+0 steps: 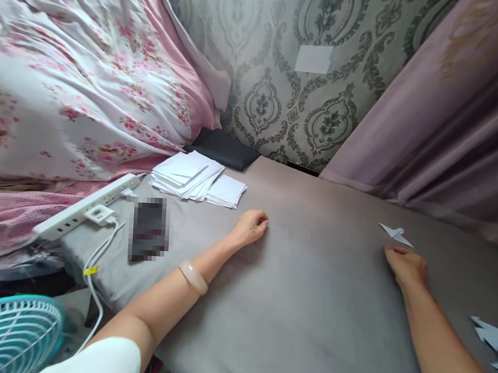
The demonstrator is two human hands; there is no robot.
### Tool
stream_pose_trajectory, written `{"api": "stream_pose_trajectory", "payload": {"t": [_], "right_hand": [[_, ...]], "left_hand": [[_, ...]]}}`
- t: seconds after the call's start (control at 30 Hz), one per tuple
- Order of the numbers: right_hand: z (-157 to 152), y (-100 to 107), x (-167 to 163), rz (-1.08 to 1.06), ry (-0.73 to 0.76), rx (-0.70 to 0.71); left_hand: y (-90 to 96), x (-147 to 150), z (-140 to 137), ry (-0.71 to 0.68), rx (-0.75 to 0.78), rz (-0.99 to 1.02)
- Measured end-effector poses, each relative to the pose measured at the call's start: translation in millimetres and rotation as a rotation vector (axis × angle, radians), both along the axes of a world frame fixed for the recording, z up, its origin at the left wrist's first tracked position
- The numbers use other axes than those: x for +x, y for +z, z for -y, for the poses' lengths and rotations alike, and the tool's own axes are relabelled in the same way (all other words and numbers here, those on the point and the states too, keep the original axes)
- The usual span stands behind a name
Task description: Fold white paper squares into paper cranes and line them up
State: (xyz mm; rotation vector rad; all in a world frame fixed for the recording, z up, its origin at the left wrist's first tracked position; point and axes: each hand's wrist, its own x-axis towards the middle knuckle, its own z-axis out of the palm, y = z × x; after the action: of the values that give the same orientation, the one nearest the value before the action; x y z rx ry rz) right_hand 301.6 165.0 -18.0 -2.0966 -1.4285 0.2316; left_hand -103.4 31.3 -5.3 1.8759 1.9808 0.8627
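Note:
My left hand [252, 228] rests on the grey cloth in a loose fist, its fingers curled in and nothing showing in them. A pale bangle [193, 277] sits on that forearm. Behind this hand are a small stack of white paper sheets [227, 191] and a larger, uneven paper pile [186, 175]. My right hand [407, 266] is closed on the cloth at the right, fingers bent. Just beyond its fingertips lies a small folded white paper figure [397, 234] with pointed ends, seemingly apart from the hand. More folded paper figures [491, 335] lie at the right edge.
A blurred-out dark object [149, 228] lies left of my left arm, near a white power strip [87, 206] with a plugged-in charger and cable. A black flat item [224, 148] sits behind the paper. A turquoise fan [16, 335] stands lower left; a pink curtain [424, 106] hangs right.

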Motion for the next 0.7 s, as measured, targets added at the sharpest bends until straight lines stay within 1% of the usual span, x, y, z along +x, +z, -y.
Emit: {"api": "stream_pose_trajectory", "payload": {"t": [0.03, 0.07, 0.17, 0.2, 0.23, 0.27, 0.3, 0.37, 0.43, 0.53, 0.6, 0.7], "right_hand": [[12, -2, -3, -0.040, -0.051, -0.047], [24, -4, -7, -0.087, -0.048, -0.054], [62, -10, -24, -0.228, 0.010, -0.019], [73, -11, -32, -0.254, 0.037, -0.012], [84, -12, -41, -0.280, 0.070, -0.011], [93, -13, -50, -0.308, 0.107, -0.013], [102, -14, -59, -0.350, 0.162, -0.013], [117, -16, -74, -0.358, 0.224, -0.024], [129, -18, -85, -0.278, 0.270, -0.013], [140, -19, -93, -0.125, 0.281, 0.085], [144, -19, -95, -0.071, 0.280, 0.124], [146, -18, -97, -0.037, 0.282, 0.128]], "left_hand": [[3.6, -7, -2, 0.033, 0.004, -0.001], [7.5, -16, -4, 0.086, 0.015, -0.007], [18.1, -47, -15, 0.316, 0.052, -0.038], [20.3, -57, -19, 0.398, 0.050, -0.049], [21.6, -65, -23, 0.476, 0.007, -0.082], [22.0, -72, -26, 0.495, -0.063, -0.111], [21.5, -78, -28, 0.486, -0.124, -0.121], [18.8, -83, -31, 0.479, -0.171, -0.119], [15.0, -84, -31, 0.480, -0.176, -0.111], [10.6, -84, -31, 0.501, -0.173, -0.090], [9.5, -85, -32, 0.520, -0.172, -0.065], [10.3, -86, -33, 0.544, -0.168, -0.032]]}}
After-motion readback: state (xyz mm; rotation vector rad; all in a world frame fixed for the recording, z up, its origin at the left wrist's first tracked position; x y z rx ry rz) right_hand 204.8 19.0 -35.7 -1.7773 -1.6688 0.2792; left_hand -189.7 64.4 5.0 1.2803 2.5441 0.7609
